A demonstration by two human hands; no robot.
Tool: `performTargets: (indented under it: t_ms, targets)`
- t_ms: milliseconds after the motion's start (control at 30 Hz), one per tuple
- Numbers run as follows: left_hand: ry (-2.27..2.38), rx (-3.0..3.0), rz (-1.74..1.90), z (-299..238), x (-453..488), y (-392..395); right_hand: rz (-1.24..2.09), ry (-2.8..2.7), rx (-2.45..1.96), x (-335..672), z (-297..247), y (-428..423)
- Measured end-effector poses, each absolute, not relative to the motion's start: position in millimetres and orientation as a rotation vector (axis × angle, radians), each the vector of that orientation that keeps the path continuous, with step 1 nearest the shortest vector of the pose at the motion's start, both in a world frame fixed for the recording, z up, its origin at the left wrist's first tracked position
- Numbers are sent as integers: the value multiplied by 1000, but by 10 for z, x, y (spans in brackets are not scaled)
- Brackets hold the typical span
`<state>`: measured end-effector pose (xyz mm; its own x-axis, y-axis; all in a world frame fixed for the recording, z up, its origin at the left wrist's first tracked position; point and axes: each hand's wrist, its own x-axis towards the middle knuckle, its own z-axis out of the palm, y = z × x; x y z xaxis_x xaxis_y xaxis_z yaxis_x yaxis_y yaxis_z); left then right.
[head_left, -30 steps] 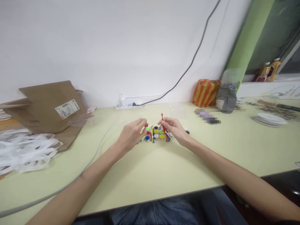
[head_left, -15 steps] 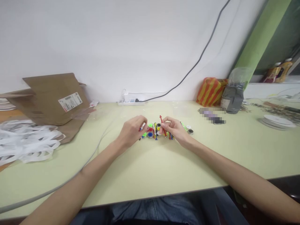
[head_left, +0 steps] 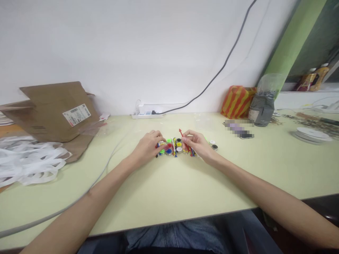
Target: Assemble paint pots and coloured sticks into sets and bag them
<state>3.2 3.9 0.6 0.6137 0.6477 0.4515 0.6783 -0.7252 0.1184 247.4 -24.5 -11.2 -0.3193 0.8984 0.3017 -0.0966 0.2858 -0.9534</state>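
Left hand (head_left: pixel 146 150) has settled onto the left end of the cluster since the last frame, fingers curled over it; whether they grip anything is hard to tell. Right hand (head_left: pixel 197 144) pinches a thin red plastic arrow-tipped stick (head_left: pixel 183 139), tilted up-left. Hands near each other, not touching. Between them, on the pale green desk (head_left: pixel 169 187), lies a tight cluster of small round bright-coloured caps (head_left: pixel 173 148) mixed with coloured sticks. Two loose black-and-white round caps (head_left: pixel 213 145) sit just right of it.

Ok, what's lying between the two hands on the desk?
In the head view, small round discs with blue, green, yellow and black tops, mixed with thin coloured plastic sticks, lie between the left hand and the right hand.
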Motion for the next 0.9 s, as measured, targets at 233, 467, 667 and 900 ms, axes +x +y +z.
performTargets:
  t_ms: [233, 467, 667, 900]
  targets:
    - [-1183, -2858, -853, -47, 56, 85, 1212, -1548, -784, 2461, -86, -261]
    - [-1271, -2833, -1299, 75, 131, -27, 1246, -1543, -745, 2476, -84, -261]
    - [-1614, -3238, -1926, 163, 313, -209, 1320, -1610, -635, 2439, -73, -313]
    - [-1746, -3534, -2035, 108, 415, -291, 1336, -1604, -566, 2364, -12, -421]
